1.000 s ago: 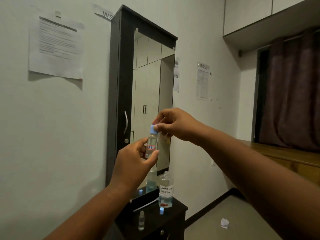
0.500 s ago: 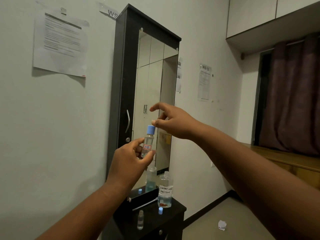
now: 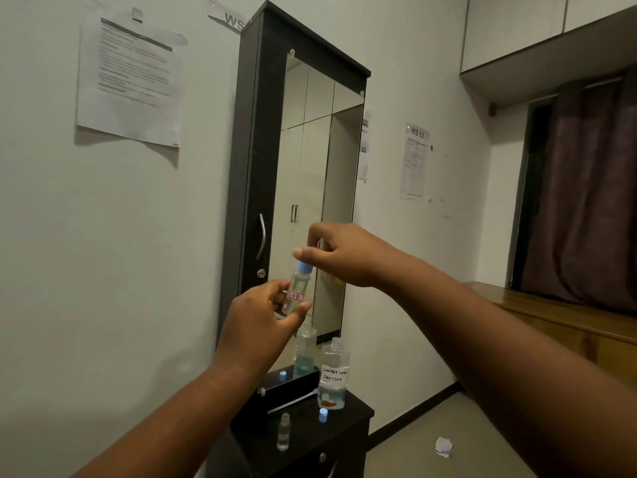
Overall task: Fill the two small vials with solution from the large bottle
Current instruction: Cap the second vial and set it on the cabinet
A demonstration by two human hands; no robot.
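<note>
In front of the mirror [image 3: 320,188] a small capped vial [image 3: 295,290] is pinched upright in the left hand [image 3: 262,326], its blue cap [image 3: 304,267] apparently being tightened by the right hand's [image 3: 344,253] curled fingertips, so filling the open vial [image 3: 283,431] on the cabinet [image 3: 344,429] from the large bottle [image 3: 333,374] is judged next.

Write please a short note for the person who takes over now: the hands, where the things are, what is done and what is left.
Left hand grips the labelled vial. Right hand is at its blue cap; whether it grips the cap is unclear.
On the dark cabinet top: large bottle, uncapped; second vial, uncapped; loose blue cap.
Done: held vial holds liquid, cap on.
Left: second vial's fill level is unclear; fill if needed, then cap it.
</note>
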